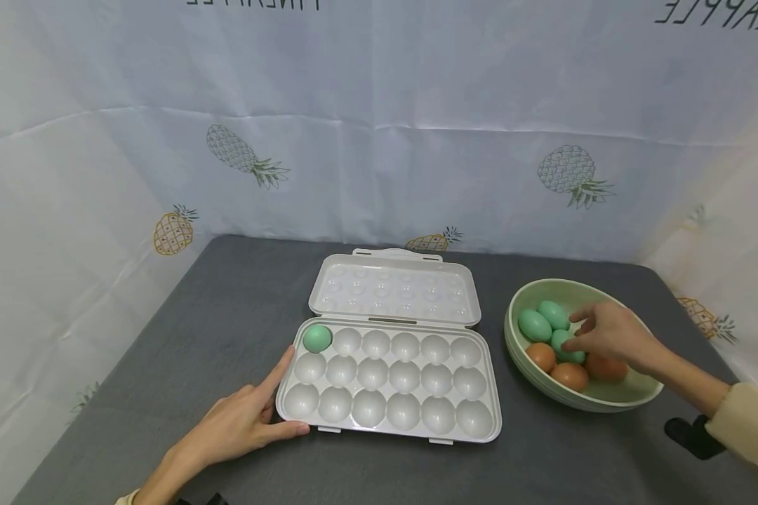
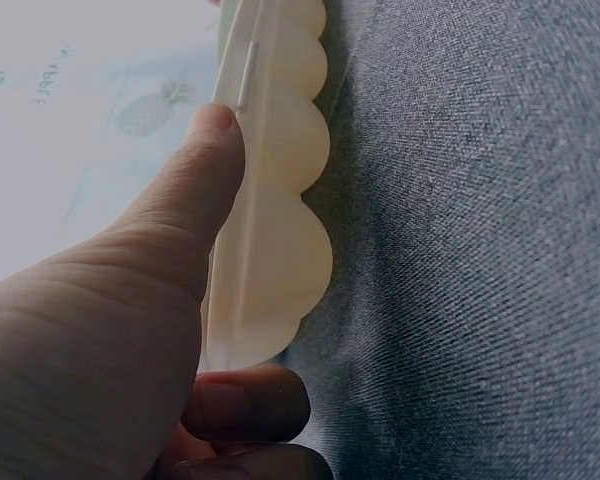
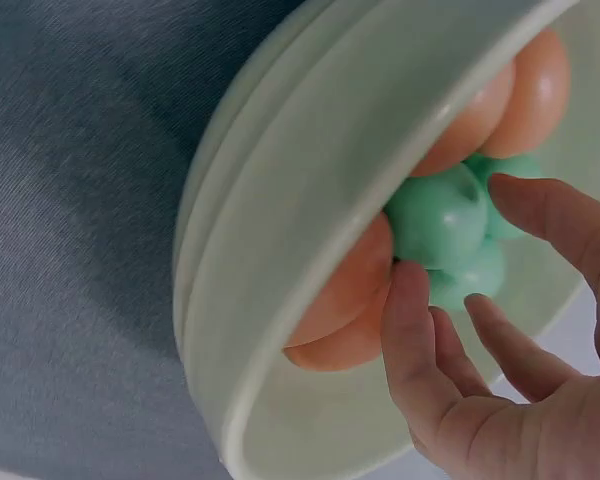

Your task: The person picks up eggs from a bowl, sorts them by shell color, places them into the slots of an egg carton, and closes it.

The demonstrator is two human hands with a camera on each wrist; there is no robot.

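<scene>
The egg tray (image 1: 404, 375) and its lid (image 1: 394, 289) look like smooth, lightly glossy plastic. The pale green bowl (image 3: 215, 300) has the look of smooth, satiny plastic. The green eggs (image 3: 440, 215) and orange eggs (image 3: 342, 287) are smooth, with soft highlights. The grey table covering (image 1: 164, 337) is matt, ribbed cloth; the pineapple backdrop (image 1: 354, 175) is creased fabric, faintly shiny
</scene>
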